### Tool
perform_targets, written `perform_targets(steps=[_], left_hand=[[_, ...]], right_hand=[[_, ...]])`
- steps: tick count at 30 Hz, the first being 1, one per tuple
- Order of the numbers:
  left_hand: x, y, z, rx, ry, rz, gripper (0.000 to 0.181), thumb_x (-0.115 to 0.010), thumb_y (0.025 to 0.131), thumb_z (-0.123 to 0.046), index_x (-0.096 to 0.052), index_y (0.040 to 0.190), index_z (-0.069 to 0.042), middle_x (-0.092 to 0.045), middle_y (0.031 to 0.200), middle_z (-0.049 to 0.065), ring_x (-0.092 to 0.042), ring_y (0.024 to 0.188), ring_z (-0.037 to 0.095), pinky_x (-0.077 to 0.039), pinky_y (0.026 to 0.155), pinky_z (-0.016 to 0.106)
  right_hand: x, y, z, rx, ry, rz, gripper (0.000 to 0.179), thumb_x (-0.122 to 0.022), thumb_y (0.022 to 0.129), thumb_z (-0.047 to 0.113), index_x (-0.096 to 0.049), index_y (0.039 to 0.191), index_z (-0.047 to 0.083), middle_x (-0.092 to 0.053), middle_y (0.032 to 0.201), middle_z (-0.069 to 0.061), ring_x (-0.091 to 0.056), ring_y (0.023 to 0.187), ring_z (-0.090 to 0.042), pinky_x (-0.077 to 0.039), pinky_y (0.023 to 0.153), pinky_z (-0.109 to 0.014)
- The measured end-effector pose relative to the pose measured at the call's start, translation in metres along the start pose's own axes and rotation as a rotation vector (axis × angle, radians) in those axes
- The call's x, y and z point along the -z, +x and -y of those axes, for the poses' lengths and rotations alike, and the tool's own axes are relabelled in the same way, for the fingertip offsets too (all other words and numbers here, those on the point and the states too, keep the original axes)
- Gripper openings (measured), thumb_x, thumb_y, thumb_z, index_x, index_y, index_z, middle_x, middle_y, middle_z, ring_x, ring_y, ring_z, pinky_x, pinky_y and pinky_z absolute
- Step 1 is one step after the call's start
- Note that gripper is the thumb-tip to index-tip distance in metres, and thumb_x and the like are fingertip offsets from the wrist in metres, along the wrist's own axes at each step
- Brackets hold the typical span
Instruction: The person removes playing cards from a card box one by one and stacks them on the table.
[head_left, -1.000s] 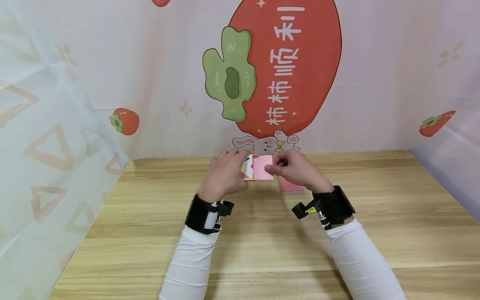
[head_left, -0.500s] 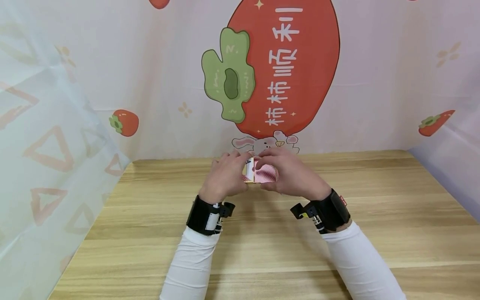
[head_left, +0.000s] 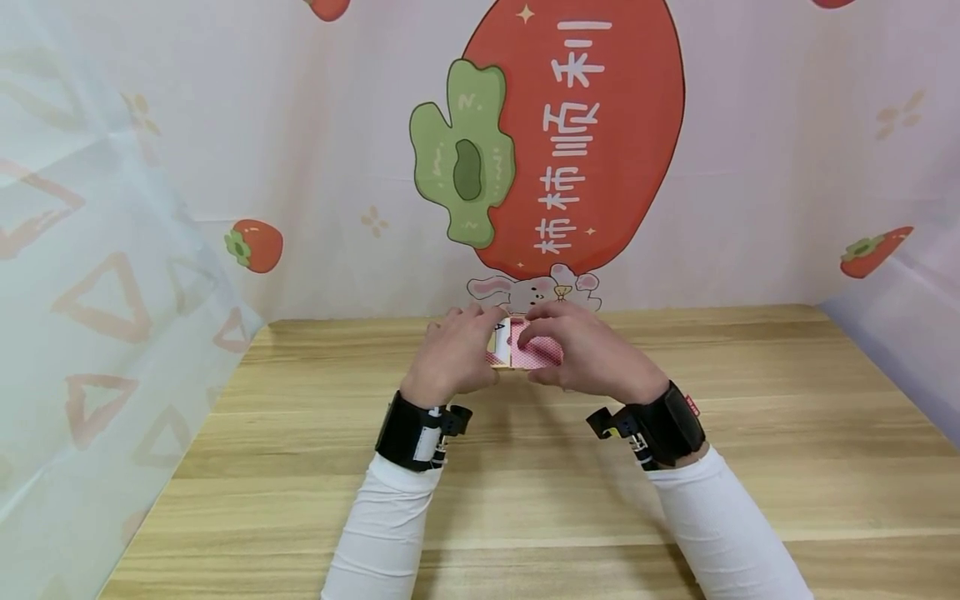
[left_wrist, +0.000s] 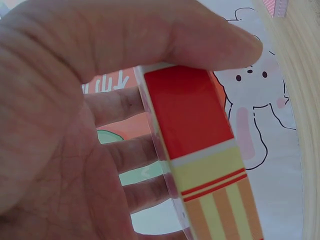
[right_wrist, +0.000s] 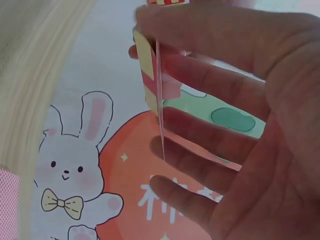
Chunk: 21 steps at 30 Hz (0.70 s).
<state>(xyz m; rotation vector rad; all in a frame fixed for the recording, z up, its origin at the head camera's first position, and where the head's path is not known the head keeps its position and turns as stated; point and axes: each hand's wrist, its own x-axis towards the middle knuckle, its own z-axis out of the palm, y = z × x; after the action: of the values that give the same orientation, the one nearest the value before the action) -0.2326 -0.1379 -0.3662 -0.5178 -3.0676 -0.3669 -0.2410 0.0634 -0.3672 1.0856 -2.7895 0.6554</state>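
My left hand (head_left: 453, 354) grips a small playing-card box, its thumb along a side panel (left_wrist: 190, 115) with red, cream and orange stripes, fingers behind. In the head view, a white area (head_left: 502, 343) with a letter A shows beside the fingertips. From that end reaches a pink-dotted piece (head_left: 536, 355), apparently a playing card, slightly bent. My right hand (head_left: 598, 350) pinches it between thumb and curled forefinger. The right wrist view shows it as a thin edge (right_wrist: 160, 100) beside a cream-and-red box part (right_wrist: 147, 75); the other fingers spread behind. How far it sits inside the box is hidden.
A pink-dotted card stack (right_wrist: 9, 205) lies on the table, cut off in the right wrist view and hidden by my right hand in the head view. The wooden table (head_left: 525, 500) ends at a printed cloth backdrop (head_left: 360, 167) close beyond the hands.
My right hand has moved left, from above the card stack to the pink-dotted card, and now pinches it. The left hand stays about where it was with the box.
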Motion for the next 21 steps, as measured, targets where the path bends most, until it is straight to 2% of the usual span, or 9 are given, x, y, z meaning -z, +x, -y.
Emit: perform_targets(steps=[4, 10, 21], left_hand=[[0.0002, 0.0002, -0.0011, -0.004, 0.008, -0.002, 0.076, -0.086, 0.074, -0.021, -0.053, 0.143, -0.021, -0.059, 0.123, 0.007, -0.052, 0.109, 0.03, -0.046, 0.086, 0.054], [0.0004, 0.0014, -0.0022, -0.005, 0.012, 0.001, 0.078, -0.085, 0.075, -0.022, -0.051, 0.145, -0.021, -0.059, 0.126, 0.008, -0.052, 0.112, 0.03, -0.046, 0.087, 0.053], [0.0004, -0.0001, -0.001, 0.014, 0.002, 0.013, 0.08, -0.087, 0.074, -0.022, -0.052, 0.146, -0.02, -0.059, 0.126, 0.009, -0.052, 0.111, 0.03, -0.047, 0.088, 0.054]], right_hand=[[-0.0012, 0.0008, 0.0018, 0.025, -0.023, -0.005, 0.036, -0.091, 0.077, 0.021, -0.079, 0.11, 0.014, -0.06, 0.134, -0.01, -0.051, 0.124, -0.03, -0.05, 0.095, -0.047], [-0.0015, 0.0027, 0.0004, 0.059, -0.04, -0.013, 0.033, -0.091, 0.076, 0.019, -0.08, 0.107, 0.01, -0.063, 0.128, -0.01, -0.055, 0.119, -0.028, -0.052, 0.094, -0.042], [0.0007, -0.0007, 0.0006, 0.037, -0.053, -0.004, 0.032, -0.091, 0.076, 0.02, -0.079, 0.105, 0.013, -0.065, 0.118, -0.006, -0.059, 0.108, -0.024, -0.054, 0.085, -0.038]])
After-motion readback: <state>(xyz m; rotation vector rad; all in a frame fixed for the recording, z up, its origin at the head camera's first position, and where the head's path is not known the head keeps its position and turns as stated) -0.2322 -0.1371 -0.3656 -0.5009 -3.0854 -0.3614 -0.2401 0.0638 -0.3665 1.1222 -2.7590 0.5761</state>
